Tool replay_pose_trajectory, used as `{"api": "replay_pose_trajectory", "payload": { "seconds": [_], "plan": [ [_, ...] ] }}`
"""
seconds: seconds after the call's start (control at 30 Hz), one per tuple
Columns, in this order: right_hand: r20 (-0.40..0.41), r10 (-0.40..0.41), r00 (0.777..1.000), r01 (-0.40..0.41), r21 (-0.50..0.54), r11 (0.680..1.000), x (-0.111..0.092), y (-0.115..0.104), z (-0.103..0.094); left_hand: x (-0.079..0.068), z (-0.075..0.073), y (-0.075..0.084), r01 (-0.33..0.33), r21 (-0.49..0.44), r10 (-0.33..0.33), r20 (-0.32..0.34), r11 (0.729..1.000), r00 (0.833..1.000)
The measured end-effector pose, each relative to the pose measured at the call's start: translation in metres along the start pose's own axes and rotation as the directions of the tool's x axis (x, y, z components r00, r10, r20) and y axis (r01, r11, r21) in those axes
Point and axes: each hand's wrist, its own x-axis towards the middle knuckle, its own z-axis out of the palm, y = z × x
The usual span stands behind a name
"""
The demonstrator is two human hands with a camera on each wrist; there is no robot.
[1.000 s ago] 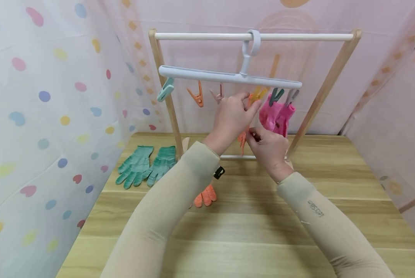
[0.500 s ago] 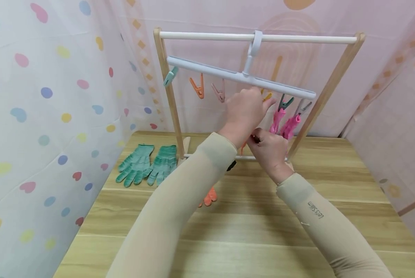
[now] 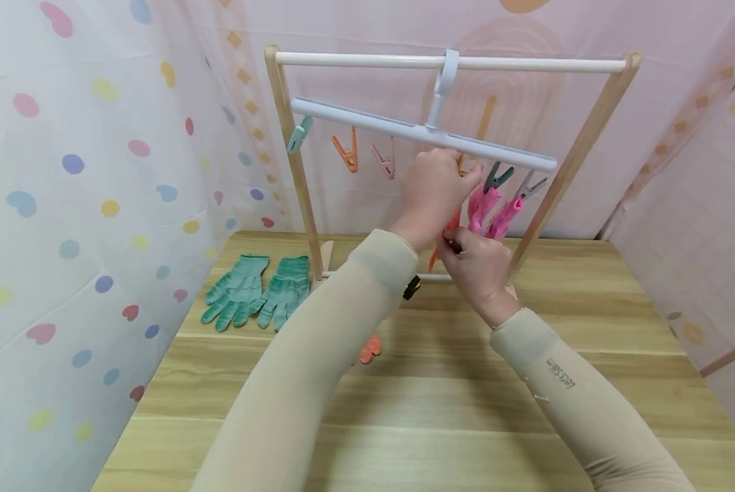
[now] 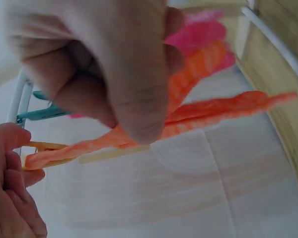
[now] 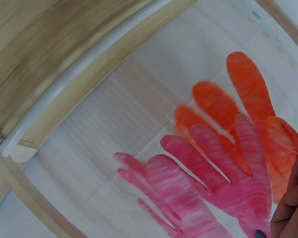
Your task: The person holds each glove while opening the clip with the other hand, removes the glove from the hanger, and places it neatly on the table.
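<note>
Head view: left hand pinches yellow clip, presumably to work its jaws; right hand pinches orange glove, likely steadying it. Pink gloves hang beside it.

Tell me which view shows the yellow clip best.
The left wrist view: much of the yellow clip shows there, at the end of the orange glove. The head view shows a sliver beside the left hand; the right wrist view, none.

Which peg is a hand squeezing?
The yellow peg, by the held orange glove: the left hand pinches its ends. The mint peg, orange peg, pink peg, green peg and grey peg hang untouched.
</note>
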Motion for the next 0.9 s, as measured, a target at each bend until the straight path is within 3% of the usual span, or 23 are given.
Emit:
{"api": "replay_pose_trajectory", "payload": {
  "seconds": [0.13, 0.3, 0.57, 0.9],
  "plan": [
    [0.022, 0.021, 1.000, -0.021, 0.001, 1.000, 0.000, 0.002, -0.001, 0.003, -0.005, -0.006, 0.011, -0.186, -0.010, 0.005, 0.983, 1.000],
    [0.068, 0.059, 0.996, -0.058, -0.013, 0.998, -0.002, 0.002, -0.001, 0.004, -0.005, -0.009, 0.024, -0.256, -0.023, 0.010, 0.966, 1.000],
    [0.245, 0.143, 0.959, -0.135, -0.052, 0.990, -0.006, -0.001, -0.004, 0.003, -0.002, -0.007, 0.023, -0.195, -0.022, 0.008, 0.981, 1.000],
    [0.306, 0.139, 0.942, -0.149, 0.010, 0.989, -0.011, -0.001, -0.001, 0.002, 0.000, -0.003, 0.068, -0.148, -0.063, 0.035, 0.987, 0.997]
  ]
}}
